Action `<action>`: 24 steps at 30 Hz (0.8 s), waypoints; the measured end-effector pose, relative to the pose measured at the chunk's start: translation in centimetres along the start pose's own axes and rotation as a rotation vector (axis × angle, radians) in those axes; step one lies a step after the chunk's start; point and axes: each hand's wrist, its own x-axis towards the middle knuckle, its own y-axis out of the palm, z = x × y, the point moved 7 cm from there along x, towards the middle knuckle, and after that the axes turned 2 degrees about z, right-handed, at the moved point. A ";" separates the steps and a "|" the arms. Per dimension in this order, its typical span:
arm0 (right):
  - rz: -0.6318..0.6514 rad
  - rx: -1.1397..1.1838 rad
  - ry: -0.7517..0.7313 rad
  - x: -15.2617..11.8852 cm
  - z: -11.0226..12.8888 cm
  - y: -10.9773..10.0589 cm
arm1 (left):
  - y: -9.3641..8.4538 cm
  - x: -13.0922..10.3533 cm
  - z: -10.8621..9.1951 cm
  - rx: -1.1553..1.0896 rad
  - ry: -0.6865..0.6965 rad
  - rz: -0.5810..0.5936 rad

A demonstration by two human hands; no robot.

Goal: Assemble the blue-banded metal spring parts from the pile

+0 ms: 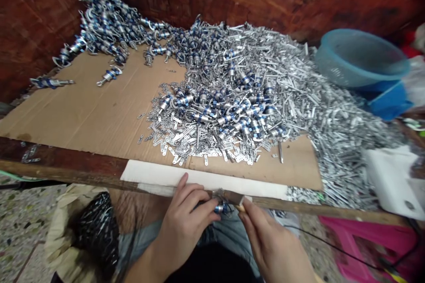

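My left hand [187,212] is at the table's front edge, closed on a small blue-and-silver metal assembly [219,207], with fingers partly covering it. My right hand [267,230] is just to the right, thumb and fingers pinched around a small pale tan piece [243,203], mostly hidden. Its tip points towards the assembly; whether they touch I cannot tell. Beyond both hands a white strip [206,180] lies along the edge. Past it spreads a heap of similar blue-and-silver assemblies [229,117], with small flat metal plates with holes [175,146] in front.
Cardboard [99,115] covers the table; more assemblies [113,26] are piled at back left. Loose metal strips [299,84] spread right. A translucent blue bowl [361,59], white device [392,181], pink stool [361,243] and paper bag [61,225] with black plastic surround the workplace.
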 end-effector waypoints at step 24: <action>-0.050 0.226 -0.031 -0.8 -0.3 -0.8 | 0.1 -0.1 0.3 -0.040 -0.050 -0.014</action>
